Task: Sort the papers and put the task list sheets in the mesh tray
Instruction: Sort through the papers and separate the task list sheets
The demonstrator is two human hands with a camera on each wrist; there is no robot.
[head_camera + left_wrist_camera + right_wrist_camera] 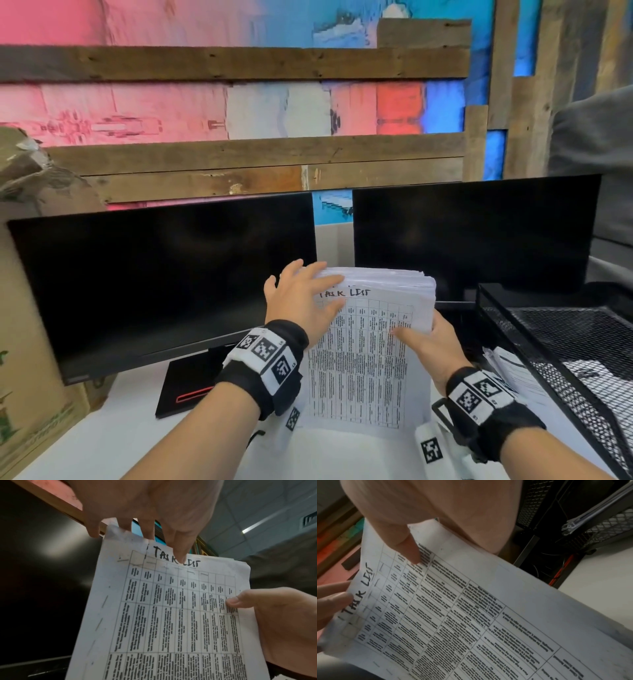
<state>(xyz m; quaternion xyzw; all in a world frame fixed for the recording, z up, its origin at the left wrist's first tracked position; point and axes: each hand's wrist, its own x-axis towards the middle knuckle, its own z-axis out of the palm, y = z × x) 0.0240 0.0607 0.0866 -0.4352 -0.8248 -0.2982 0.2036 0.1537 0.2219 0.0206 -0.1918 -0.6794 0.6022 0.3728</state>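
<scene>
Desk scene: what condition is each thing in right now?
Paper stack: held up, "Task List" sheet on top.
Left hand: fingers at the stack's top left corner.
Right hand: grips the stack's right edge.
Mesh tray: holds some paper.
Monitors: both dark.

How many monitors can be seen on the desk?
2. One monitor stands to the left of the held papers, the other monitor behind them to the right. Both screens are dark.

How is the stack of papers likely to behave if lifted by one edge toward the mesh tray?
The stack of papers looks floppy: thin loose sheets. Its fanned top edge suggests sheets could slide apart. The right hand grips one side, so the left hand probably should support it.
</scene>
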